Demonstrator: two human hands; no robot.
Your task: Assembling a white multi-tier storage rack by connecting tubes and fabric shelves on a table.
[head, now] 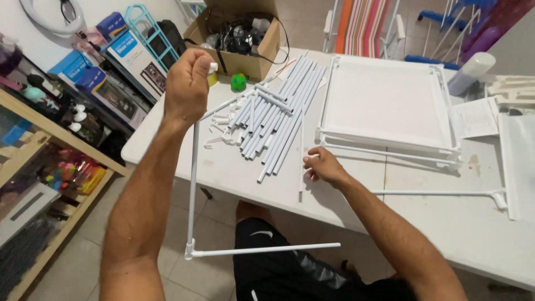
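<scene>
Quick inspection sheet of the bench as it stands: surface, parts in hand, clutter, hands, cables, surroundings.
Surface: white table, faint stains near its right side.
Job's things: L-shaped white tube assembly, upright tube joined by a corner connector to a horizontal tube, held off the table edge; loose pile of white tubes; single tube under the right fingers.
Clutter: small white connectors, green ball, paper sheet, partly built white rack.
Hands: left hand fisted on the assembly's top; right hand resting on the single tube.
Cables: black cords in the cardboard box.
Surroundings: wooden shelf left, tiled floor.
</scene>
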